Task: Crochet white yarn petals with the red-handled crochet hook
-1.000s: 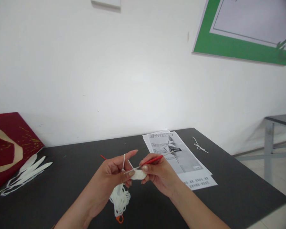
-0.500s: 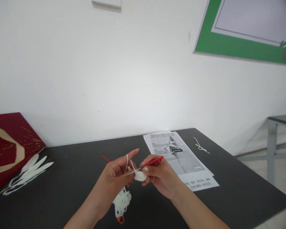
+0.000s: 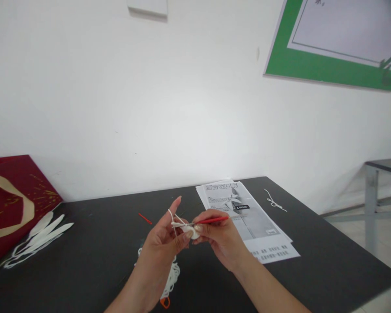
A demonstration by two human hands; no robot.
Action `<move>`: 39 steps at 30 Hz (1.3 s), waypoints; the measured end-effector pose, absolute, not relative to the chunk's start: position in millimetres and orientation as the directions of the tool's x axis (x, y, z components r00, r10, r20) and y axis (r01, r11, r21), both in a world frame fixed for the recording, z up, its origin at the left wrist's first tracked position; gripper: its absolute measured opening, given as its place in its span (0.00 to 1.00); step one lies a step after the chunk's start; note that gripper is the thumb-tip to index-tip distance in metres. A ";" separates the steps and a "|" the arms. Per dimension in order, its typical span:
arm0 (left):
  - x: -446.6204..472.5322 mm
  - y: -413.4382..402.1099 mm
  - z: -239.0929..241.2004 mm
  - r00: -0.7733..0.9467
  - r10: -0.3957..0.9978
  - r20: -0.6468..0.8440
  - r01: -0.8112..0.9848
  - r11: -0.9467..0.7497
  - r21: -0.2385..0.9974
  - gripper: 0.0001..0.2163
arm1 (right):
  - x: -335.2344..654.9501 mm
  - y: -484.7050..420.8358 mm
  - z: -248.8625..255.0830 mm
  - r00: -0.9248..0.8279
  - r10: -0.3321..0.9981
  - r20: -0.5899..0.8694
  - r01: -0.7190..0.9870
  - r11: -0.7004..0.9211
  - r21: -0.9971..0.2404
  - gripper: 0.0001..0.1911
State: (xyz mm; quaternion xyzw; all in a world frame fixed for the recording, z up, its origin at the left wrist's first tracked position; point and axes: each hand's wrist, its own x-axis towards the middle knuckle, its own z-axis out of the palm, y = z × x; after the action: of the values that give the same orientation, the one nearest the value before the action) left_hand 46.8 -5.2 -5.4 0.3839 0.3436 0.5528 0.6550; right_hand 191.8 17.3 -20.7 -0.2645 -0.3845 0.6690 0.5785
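Observation:
My left hand (image 3: 166, 239) pinches the left side of a small white crochet piece (image 3: 190, 232), its index finger raised with white yarn (image 3: 173, 215) looped round it. In my right hand (image 3: 217, 232) is a crochet hook with a red handle (image 3: 213, 220), held level, its metal tip pointing left above the piece and among the yarn strands. Fingers of the right hand also touch the piece's right edge. Below my left wrist lies a loose hank of white yarn (image 3: 172, 278), partly hidden by the arm, with an orange stitch marker (image 3: 164, 302) at its lower end.
A red plastic needle (image 3: 145, 218) lies on the black table (image 3: 94, 248). Printed sheets (image 3: 263, 230) rest beyond my right hand, with a yarn scrap (image 3: 274, 202) farther right. White crocheted petals (image 3: 47, 232) lie beside a dark red bag (image 3: 16, 195) at left.
My left hand has turned more upright and moved up, uncovering the red needle. The hook has tilted nearer level, and its tip has shifted up into the yarn.

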 end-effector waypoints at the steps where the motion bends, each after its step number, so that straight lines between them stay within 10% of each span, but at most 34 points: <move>1: 48.8 -6.1 -6.6 0.118 0.993 -0.025 -0.480 0.079 0.874 0.34 | 190.7 17.4 -21.3 -0.181 0.979 0.097 -0.560 -0.021 -0.829 0.09; 25: 41.3 -7.1 -0.3 0.203 0.976 0.074 -0.498 0.038 0.867 0.27 | 185.7 11.4 -23.0 -0.225 0.956 0.186 -0.674 -0.015 -0.738 0.08; 39: 27.2 -2.6 -6.2 0.115 0.903 0.414 0.058 -0.423 0.904 0.22 | 196.7 9.2 -18.1 -0.224 0.893 0.391 -0.396 0.284 -0.873 0.10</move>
State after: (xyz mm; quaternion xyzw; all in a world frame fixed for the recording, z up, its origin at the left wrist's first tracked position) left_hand 27.2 -2.6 -6.2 0.6399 0.3752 0.5494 0.3846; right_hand 196.7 9.2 -18.1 -0.2252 -0.5516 0.5545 0.5809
